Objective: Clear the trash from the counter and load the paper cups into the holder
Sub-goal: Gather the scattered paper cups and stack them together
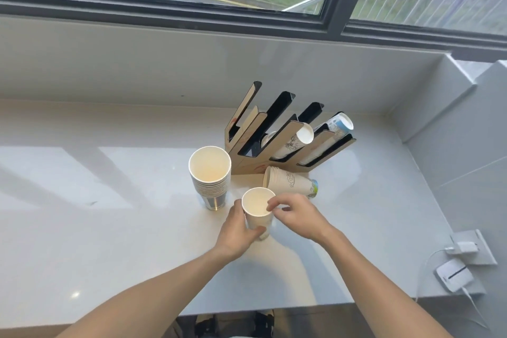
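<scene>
The left hand wraps around a small white paper cup that stands on the counter. The right hand pinches the cup's rim with its fingertips. Both arms reach in from below. A tall stack of cups stands just left. Another stack lies on its side by the holder. The counter's left side has lots of room.
</scene>
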